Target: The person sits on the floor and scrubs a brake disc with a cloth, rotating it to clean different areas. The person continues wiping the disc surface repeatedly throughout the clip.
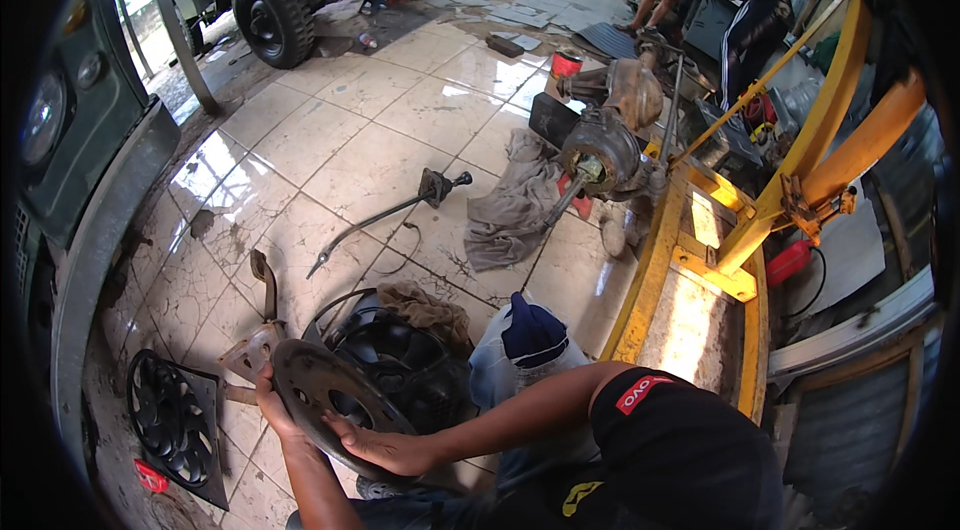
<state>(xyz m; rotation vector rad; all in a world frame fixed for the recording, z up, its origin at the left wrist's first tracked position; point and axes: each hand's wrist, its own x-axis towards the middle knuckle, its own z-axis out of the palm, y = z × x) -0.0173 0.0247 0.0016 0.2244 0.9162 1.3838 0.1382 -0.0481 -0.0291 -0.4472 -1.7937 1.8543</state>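
Note:
A round, dark metal disc (320, 385) with a large centre hole and smaller holes is tilted up in front of me, close to my lap. My left hand (277, 412) grips its left rim, with the fingers partly hidden behind it. My right hand (380, 447) rests on the near face and lower rim, fingers pointing toward the centre hole. Just beyond the disc, a pedal arm (265, 282) with a rusty bracket (253, 350) stands out. A black plastic fan shroud (410, 355) lies behind it, partly covered by a brown rag (425, 310).
A black radiator fan (175, 420) lies at the left. On the tiles ahead are a long lever rod (375, 220), a grey cloth (510, 210) and a rusty axle housing (605, 145). A yellow steel frame (640, 295) stands right. Vehicles and two people (755, 20) are farther off.

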